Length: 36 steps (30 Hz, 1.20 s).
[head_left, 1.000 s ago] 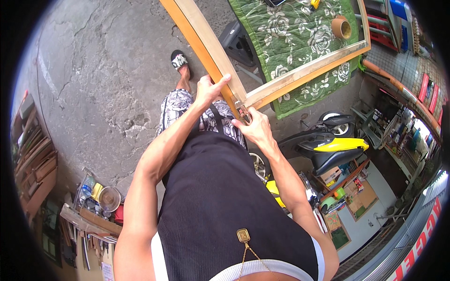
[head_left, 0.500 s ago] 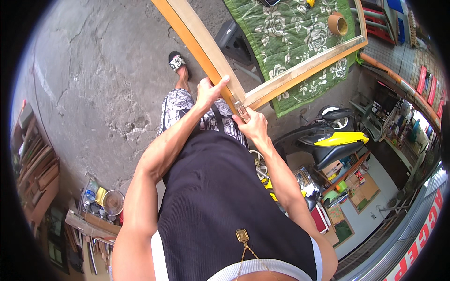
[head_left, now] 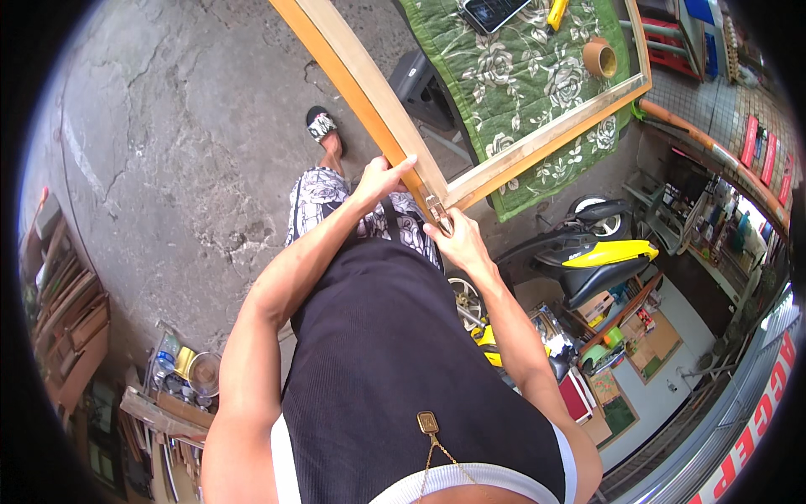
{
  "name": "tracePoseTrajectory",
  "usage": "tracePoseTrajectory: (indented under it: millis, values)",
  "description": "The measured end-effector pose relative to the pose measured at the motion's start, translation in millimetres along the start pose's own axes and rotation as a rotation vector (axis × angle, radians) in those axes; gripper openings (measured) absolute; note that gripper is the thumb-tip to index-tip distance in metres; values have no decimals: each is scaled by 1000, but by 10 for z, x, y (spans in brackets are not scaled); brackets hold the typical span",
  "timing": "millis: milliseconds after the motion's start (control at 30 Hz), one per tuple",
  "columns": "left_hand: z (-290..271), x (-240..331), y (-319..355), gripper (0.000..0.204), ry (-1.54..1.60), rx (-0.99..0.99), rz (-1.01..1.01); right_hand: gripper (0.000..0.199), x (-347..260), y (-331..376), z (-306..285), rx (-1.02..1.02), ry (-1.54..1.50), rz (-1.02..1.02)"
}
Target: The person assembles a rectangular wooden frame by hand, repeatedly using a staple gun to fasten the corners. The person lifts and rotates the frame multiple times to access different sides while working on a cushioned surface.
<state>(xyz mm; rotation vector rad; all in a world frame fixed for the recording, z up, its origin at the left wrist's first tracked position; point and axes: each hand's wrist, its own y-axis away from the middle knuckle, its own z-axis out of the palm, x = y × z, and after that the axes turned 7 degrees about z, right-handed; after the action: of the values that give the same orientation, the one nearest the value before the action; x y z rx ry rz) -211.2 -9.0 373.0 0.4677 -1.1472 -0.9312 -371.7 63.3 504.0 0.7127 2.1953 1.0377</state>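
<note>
A large wooden frame (head_left: 478, 185), pale on its upper face and orange along its outer side, slants across the top of the view with one corner near my waist. My left hand (head_left: 382, 181) is closed round its left rail, thumb on top. At the near corner, my right hand (head_left: 460, 242) pinches a small shiny metal piece (head_left: 437, 208) set against the wood. Fingers partly hide that piece, so its exact kind cannot be made out. Beneath the frame, a green quilted cloth (head_left: 546, 92) with white roses carries a roll of brown tape (head_left: 599, 59).
A phone (head_left: 494, 12) and a yellow-handled tool (head_left: 557, 14) lie on the cloth. A dark grey case (head_left: 418, 91) stands left of it. To the right is a yellow and black motorbike (head_left: 600, 256). Scrap wood (head_left: 71, 319) is stacked at far left on the concrete floor.
The view has shifted slightly, showing more of the phone and the yellow-handled tool. Both hands keep their places on the frame; the right fingers have shifted a little around the metal piece.
</note>
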Motion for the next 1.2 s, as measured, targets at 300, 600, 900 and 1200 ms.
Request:
tracePoseTrajectory:
  millis: [300, 600, 900, 1200]
  values:
    - [-559, 822, -252, 53, 189, 124, 213, 46, -1060, -268, -151, 38, -56, -95]
    - [-574, 914, -326, 54, 167, 140, 289, 44, -1138, -465, -48, 85, -13, -54]
    - [-614, 772, -431, 54, 161, 160, 277, 39, -944, -664, 197, 201, 65, -67]
    - [-627, 950, -374, 45, 82, 113, 197, 43, -1031, -476, -105, 12, 86, -131]
